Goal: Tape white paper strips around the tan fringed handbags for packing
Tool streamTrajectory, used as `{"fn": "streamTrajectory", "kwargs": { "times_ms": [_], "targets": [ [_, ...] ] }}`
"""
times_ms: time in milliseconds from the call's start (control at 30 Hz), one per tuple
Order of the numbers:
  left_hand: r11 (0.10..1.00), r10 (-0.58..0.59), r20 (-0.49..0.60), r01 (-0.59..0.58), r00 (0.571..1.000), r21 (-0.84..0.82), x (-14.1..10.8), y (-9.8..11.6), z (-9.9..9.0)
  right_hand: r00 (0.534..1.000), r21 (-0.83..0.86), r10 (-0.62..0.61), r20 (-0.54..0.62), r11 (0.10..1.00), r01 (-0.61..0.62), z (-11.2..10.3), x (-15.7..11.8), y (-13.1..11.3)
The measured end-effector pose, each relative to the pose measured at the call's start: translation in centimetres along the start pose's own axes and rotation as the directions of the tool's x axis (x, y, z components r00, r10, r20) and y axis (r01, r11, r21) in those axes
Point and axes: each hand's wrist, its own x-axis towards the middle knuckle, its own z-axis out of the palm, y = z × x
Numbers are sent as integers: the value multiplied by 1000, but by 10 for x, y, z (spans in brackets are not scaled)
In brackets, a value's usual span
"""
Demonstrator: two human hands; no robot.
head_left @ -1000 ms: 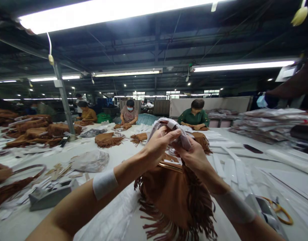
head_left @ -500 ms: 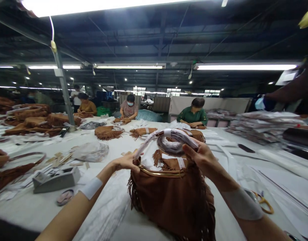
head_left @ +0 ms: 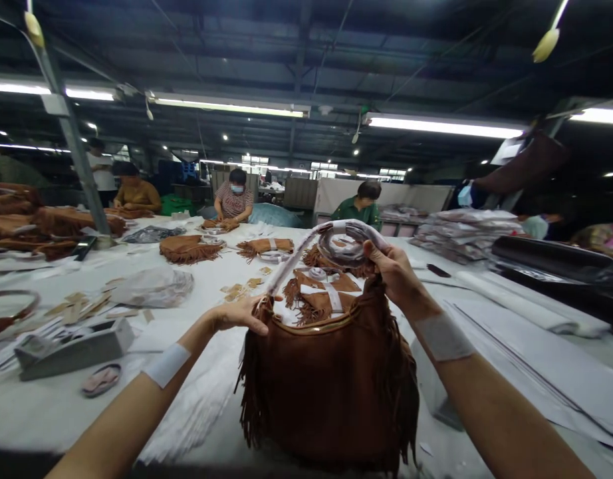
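From the person's head, at the near side of a long white worktable (head_left: pixel 42 419), one wide view faces forward across it and slightly down. The person's bare left hand (head_left: pixel 241 314), bare right hand (head_left: pixel 400 274) and a dark brown, fringed, soft bag (head_left: pixel 326 386) sit close, low in the middle. Farther off are a co-worker in a striped top (head_left: pixel 235 199) and, overhead, long white tube lights (head_left: pixel 446 126).

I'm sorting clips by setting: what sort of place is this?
Likely a bag-making or packing workshop: a fringed brown bag held in front, more brown bags on a long white table, and people working across it.
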Motion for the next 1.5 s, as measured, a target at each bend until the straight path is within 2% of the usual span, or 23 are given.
{"fn": "streamTrajectory", "kwargs": {
  "times_ms": [67, 100, 167, 200, 233, 267, 300, 333, 367, 433, 533, 567, 667, 733, 800, 867, 967, 1067, 1167, 1267, 1367, 1433, 1500],
  "targets": [
    [988, 38, -133, -18, 990, 154, 1, 3, 4, 1000, -2, 5, -22, 1000, -5, -4, 0, 1],
    [973, 80, -236, -25, 968, 230, 2, 9, 4, 1000, -17, -5, -30, 1000, 4, -5, -1, -2],
    [956, 156, -483, -10, 862, 292, 6, 33, 2, 997, -97, -65, -49, 993, 60, -1, -5, -11],
    [970, 149, -577, -7, 803, 241, 10, 51, 3, 992, -165, -112, -61, 981, 100, 4, -8, -17],
    [990, 104, -626, -19, 773, 141, 15, 71, 4, 983, -247, -168, -73, 958, 145, 12, -12, -23],
    [999, 25, -608, -36, 794, -5, 21, 92, 7, 970, -335, -229, -79, 923, 190, 22, -17, -28],
    [987, -36, -513, -50, 858, -154, 28, 112, 12, 954, -426, -287, -84, 876, 226, 33, -22, -31],
    [967, -64, -413, -46, 908, -249, 36, 131, 18, 935, -505, -345, -77, 823, 262, 45, -28, -32],
    [955, -90, -356, -20, 930, -295, 45, 146, 25, 921, -568, -385, -58, 772, 287, 55, -33, -30],
    [951, -159, -348, 48, 924, -305, 63, 163, 39, 923, -604, -386, 10, 733, 313, 70, -44, -19],
    [948, -289, -415, 198, 863, -248, 85, 159, 56, 948, -528, -290, 130, 790, 313, 69, -60, 5],
    [951, -296, -410, 225, 863, -213, 91, 153, 61, 949, -496, -262, 176, 809, 315, 65, -65, 12],
    [970, -241, -335, 213, 911, -120, 104, 136, 69, 929, -413, -224, 296, 847, 336, 47, -76, 26],
    [981, -194, -331, 184, 924, -61, 110, 130, 69, 922, -311, -221, 317, 894, 321, 31, -78, 32],
    [986, -135, -390, 162, 911, 37, 116, 127, 63, 952, -201, -198, 235, 948, 247, 9, -80, 40],
    [977, -59, -422, 140, 905, 163, 119, 126, 53, 990, -139, -128, 61, 981, 136, -19, -88, 54],
    [903, 23, -462, 179, 887, 389, 120, 122, 37, 983, -152, 26, -180, 987, -54, -63, -123, 87],
    [801, 137, -503, 204, 853, 563, 119, 121, 30, 924, -130, 236, -302, 950, -285, -89, -178, 130],
    [763, 262, -518, 154, 815, 628, 120, 129, 39, 797, -3, 461, -391, 865, -502, -91, -235, 175],
    [741, 389, -470, 34, 792, 671, 116, 155, 60, 672, 218, 618, -407, 780, -586, -80, -272, 211],
    [696, 477, -368, -88, 798, 713, 104, 196, 85, 578, 406, 733, -358, 680, -611, -68, -284, 234],
    [657, 529, -316, -144, 788, 740, 91, 227, 99, 572, 473, 760, -310, 645, -600, -59, -281, 241],
    [618, 599, -300, -191, 742, 763, 76, 257, 108, 614, 499, 748, -253, 644, -580, -47, -274, 241]
  ]
}}
